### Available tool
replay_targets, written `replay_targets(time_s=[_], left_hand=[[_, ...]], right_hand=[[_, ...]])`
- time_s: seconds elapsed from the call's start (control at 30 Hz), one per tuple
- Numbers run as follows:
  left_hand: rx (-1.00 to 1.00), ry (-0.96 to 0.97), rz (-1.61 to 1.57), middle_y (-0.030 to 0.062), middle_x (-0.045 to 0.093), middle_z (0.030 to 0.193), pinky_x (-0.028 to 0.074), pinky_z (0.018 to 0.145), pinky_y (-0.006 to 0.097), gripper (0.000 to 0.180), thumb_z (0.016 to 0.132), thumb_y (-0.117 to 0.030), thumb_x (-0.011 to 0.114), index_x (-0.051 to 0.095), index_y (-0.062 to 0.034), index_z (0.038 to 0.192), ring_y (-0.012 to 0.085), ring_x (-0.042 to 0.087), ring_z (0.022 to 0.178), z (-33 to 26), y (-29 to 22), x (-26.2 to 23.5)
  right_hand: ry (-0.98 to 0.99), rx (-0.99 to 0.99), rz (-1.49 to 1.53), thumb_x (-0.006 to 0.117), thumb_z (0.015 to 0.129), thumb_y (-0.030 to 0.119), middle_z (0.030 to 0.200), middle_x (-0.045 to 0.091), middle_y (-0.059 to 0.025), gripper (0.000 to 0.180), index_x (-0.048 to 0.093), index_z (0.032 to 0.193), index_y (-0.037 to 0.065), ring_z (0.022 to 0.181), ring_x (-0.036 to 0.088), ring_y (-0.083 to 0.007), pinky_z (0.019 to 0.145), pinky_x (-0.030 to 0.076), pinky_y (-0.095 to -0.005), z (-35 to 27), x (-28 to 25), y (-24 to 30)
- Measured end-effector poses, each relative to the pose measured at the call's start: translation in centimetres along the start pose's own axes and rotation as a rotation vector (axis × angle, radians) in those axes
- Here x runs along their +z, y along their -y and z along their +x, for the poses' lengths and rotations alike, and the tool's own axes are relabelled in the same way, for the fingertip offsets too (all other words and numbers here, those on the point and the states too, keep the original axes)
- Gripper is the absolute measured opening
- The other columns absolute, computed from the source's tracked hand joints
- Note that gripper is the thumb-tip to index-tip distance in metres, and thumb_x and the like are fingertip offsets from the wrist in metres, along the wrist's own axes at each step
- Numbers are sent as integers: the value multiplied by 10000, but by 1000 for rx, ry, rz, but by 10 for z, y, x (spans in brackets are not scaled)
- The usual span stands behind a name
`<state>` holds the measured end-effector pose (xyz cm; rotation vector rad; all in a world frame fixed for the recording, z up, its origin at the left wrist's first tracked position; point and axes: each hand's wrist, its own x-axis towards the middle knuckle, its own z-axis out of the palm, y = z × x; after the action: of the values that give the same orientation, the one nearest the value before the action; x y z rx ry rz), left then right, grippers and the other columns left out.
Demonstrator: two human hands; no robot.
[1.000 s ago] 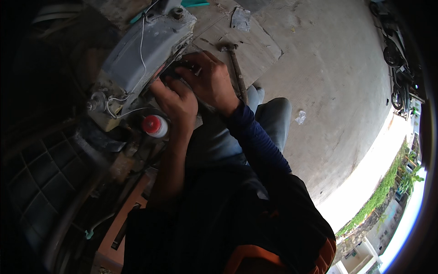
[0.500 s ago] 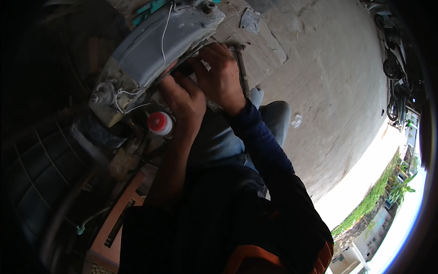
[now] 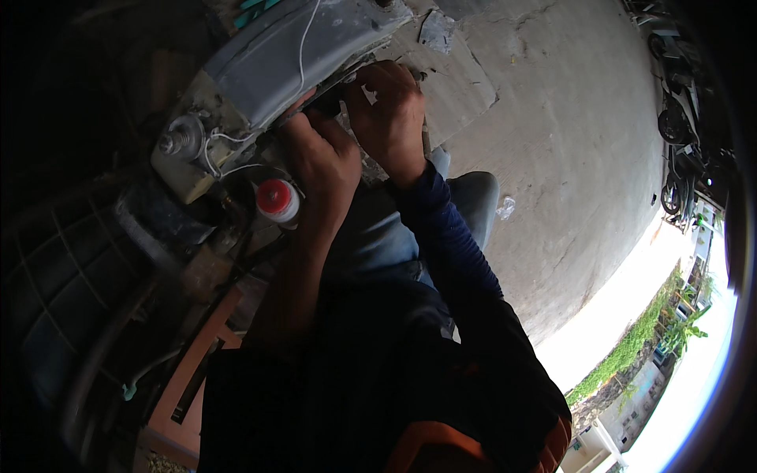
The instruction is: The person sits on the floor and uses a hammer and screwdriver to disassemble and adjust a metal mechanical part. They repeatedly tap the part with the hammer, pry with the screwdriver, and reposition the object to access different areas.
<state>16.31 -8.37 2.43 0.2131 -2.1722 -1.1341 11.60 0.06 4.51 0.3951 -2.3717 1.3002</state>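
Observation:
A grey machine body (image 3: 276, 67), which looks like a sewing machine head, lies slanted at the upper left. White thread (image 3: 302, 59) runs across it and down to a metal disc with a spring (image 3: 181, 138) at its lower left end. My left hand (image 3: 325, 158) is at the machine's near edge, fingers bent in under it. Just right of it, my right hand (image 3: 390, 114) is closed against the same edge, thumb and fingers curled together. Something black (image 3: 327, 101) shows between the hands; the fingertips are mostly hidden. A white container with a red top (image 3: 276, 197) stands beside my left wrist.
Flat board-like sheets (image 3: 461, 87) and a grey scrap (image 3: 436, 31) lie on the concrete floor (image 3: 568, 158), with crumpled clear plastic (image 3: 505, 208) nearer. A wire grid (image 3: 63, 260) and an orange-brown frame (image 3: 189, 386) stand at left. Motorbikes (image 3: 673, 122) are parked far right.
The view has shifted slightly, so the machine sits a little higher and further right. Both hands stay at its edge; my right hand's fingers have shifted slightly.

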Motion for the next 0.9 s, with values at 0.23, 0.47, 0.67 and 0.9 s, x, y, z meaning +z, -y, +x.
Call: replay_targets(time_s=[0.23, 0.47, 0.67, 0.9], left_hand=[[-112, 57, -41, 273, 549, 1171, 463, 917, 408, 327, 891, 36, 389, 450, 63, 1211, 360, 586, 1076, -1, -5, -4], [-82, 18, -82, 235, 568, 1042, 467, 831, 439, 320, 801, 99, 452, 516, 37, 1108, 388, 590, 956, 2, -8, -5], [9, -2, 72, 239, 567, 1032, 452, 846, 437, 304, 813, 83, 470, 524, 37, 1110, 396, 573, 954, -5, 0, -5], [-61, 24, -21, 239, 556, 1079, 443, 881, 429, 309, 839, 70, 442, 504, 45, 1141, 379, 571, 1000, 0, -7, -3]], right_hand=[[91, -94, 48, 648, 683, 56, 751, 634, -94, 79, 691, 742, 88, 737, 593, -301, 663, 500, -395, 2, -2, -4], [-11, -40, -83, 660, 685, 45, 748, 624, -95, 47, 672, 719, 75, 711, 584, -317, 650, 485, -396, 0, 1, -4], [31, -32, -20, 657, 702, 46, 756, 643, -107, 49, 680, 743, 59, 741, 604, -311, 672, 485, -398, 0, -6, -1], [130, -43, 42, 646, 704, 47, 785, 661, -110, 55, 686, 738, 61, 739, 623, -305, 696, 508, -383, 8, -12, -3]])
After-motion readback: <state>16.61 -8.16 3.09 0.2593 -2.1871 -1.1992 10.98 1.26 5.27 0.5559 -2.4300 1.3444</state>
